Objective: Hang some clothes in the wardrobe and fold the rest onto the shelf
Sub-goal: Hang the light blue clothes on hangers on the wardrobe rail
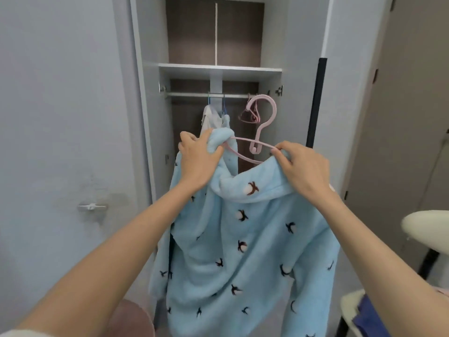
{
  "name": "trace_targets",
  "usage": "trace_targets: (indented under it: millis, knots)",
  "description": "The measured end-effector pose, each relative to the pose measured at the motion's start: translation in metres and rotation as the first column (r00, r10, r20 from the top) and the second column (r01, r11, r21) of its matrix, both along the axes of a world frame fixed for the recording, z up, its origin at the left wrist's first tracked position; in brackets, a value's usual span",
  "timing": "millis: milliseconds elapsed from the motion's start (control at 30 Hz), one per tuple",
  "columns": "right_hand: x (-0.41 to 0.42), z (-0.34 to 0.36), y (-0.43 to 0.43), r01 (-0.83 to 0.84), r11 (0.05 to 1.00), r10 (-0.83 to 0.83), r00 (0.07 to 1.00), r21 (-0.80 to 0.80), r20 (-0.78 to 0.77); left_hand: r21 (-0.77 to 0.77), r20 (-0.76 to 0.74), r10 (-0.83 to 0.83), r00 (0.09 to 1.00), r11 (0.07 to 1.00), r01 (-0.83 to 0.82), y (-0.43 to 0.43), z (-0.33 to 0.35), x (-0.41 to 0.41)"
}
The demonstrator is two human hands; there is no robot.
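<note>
Held in curled left hand [198, 158]: bunched shoulder of blue fleece robe [243, 251]; pinched by right hand [305, 166]: opposite collar edge, at arm of pink hanger [258, 132]; between both hands, hook upright; beyond them, wardrobe rail [194, 95].

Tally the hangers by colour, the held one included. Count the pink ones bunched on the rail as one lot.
Pink, held: 1, the pink hanger, inside the blue garment that the left hand and right hand grip.
Pink, on the rail: 1, the pink bunch.
Blue, on the rail: 2, the blue hangers.
Total: 4.
</note>
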State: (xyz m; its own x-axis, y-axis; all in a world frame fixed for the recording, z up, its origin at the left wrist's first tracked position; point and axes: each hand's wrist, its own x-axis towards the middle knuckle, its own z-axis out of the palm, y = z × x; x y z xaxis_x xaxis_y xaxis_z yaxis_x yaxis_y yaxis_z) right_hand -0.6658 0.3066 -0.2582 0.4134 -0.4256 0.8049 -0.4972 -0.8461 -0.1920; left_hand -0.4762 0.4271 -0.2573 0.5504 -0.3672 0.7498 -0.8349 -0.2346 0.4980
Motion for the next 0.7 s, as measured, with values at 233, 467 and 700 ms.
trace_targets:
  millis: [233, 467, 700]
  knots:
    - [-0.047, -0.012, -0.019, -0.062, 0.992, 0.088, 0.961, 0.107, -0.263, 0.135, 0.083, -0.156, 0.984, 0.98, 0.144, -0.023, -0.022, -0.01]
    - [-0.046, -0.047, -0.017, -0.105, 0.99, 0.137, 0.876, 0.093, -0.462, 0.317, 0.047, -0.306, 0.951, 0.907, 0.277, -0.032, -0.044, -0.021]
    - [-0.057, -0.086, -0.035, 0.005, 0.966, 0.066, 0.961, 0.258, -0.268, 0.07, -0.446, -0.545, 0.71, 0.77, 0.635, -0.019, -0.077, -0.024]
